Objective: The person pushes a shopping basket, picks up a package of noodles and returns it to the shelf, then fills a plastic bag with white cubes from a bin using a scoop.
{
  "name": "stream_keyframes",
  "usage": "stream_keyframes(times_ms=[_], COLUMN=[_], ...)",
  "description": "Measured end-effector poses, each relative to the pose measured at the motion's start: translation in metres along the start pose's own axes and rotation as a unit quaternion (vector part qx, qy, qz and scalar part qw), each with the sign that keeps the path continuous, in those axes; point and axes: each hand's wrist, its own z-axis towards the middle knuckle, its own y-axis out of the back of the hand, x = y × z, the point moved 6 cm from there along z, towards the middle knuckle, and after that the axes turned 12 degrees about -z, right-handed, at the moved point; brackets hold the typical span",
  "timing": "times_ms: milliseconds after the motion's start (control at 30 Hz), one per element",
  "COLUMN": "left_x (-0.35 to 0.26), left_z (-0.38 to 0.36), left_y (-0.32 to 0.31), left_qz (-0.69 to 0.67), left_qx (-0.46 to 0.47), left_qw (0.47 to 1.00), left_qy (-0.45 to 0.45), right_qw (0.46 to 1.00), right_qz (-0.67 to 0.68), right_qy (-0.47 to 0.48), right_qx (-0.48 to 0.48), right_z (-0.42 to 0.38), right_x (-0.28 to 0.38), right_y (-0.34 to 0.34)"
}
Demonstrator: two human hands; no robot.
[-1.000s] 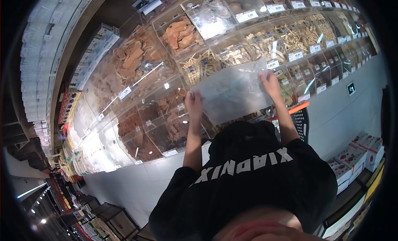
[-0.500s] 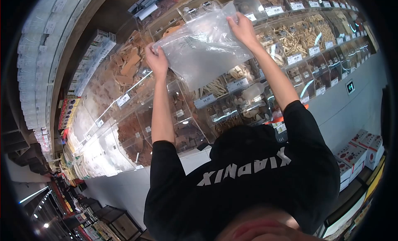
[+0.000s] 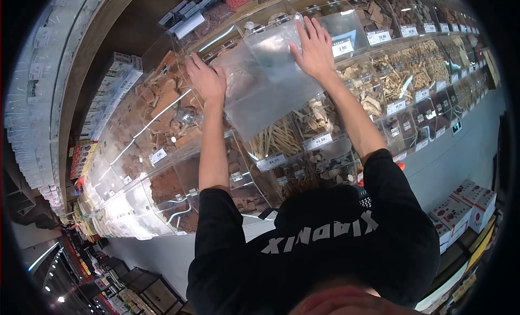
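A clear plastic bag (image 3: 271,79) lies spread over the lids of the bulk bins, its lower part hanging over slender pale dried pieces (image 3: 277,139). My left hand (image 3: 208,81) rests flat at the bag's left edge, fingers stretched forward and open. At the upper right of the bag, my right hand (image 3: 315,51) is laid open with its fingers extended, palm down on the plastic. Neither hand is pinching the bag. What lies under both palms is hidden.
Reddish-brown flat pieces (image 3: 165,96) fill a bin at the left. A price tag (image 3: 342,48) sits beside my right hand. More bins hold pale sticks (image 3: 398,79). White-and-red boxes (image 3: 457,209) are stacked at the lower right, and clear containers (image 3: 38,104) line the left.
Both hands pinched the raised, crumpled bag by its upper corners before. Now it lies flatter on the bins, and the fingers have opened out over it.
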Motion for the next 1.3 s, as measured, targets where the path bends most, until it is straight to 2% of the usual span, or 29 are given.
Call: stream_keyframes(times_ms=[167, 367, 567, 667, 867, 1000, 1200, 1300], left_x=[0.001, 0.003, 0.018, 0.041, 0.065, 0.063, 0.042, 0.028], left_z=[-0.001, -0.008, 0.0, 0.008, 0.036, 0.035, 0.029, 0.015], left_y=[0.001, 0.001, 0.011, -0.002, -0.019, -0.019, 0.004, 0.023], left_qz=[-0.059, -0.082, -0.202, -0.316, -0.505, -0.557, -0.577, -0.536], left_qx=[0.032, 0.024, 0.011, 0.003, -0.046, -0.079, -0.074, -0.061], left_qw=[0.997, 0.996, 0.972, 0.924, 0.81, 0.78, 0.778, 0.817], left_qy=[0.043, 0.03, 0.116, 0.217, 0.293, 0.274, 0.235, 0.204], right_qw=[1.0, 1.0, 0.999, 0.999, 0.999, 0.999, 0.999, 0.998], right_qz=[0.008, -0.013, -0.025, -0.03, -0.049, -0.04, -0.042, -0.055], right_qy=[-0.003, -0.002, 0.012, 0.013, 0.011, 0.008, 0.006, 0.01], right_qx=[-0.004, 0.002, -0.018, -0.016, -0.014, -0.023, -0.009, -0.025], right_z=[-0.001, -0.001, -0.007, -0.009, -0.007, -0.008, -0.008, -0.008], right_x=[-0.001, -0.001, -0.003, -0.002, -0.004, -0.004, -0.003, -0.003], right_y=[-0.006, -0.004, -0.005, -0.005, -0.004, -0.004, -0.007, -0.006])
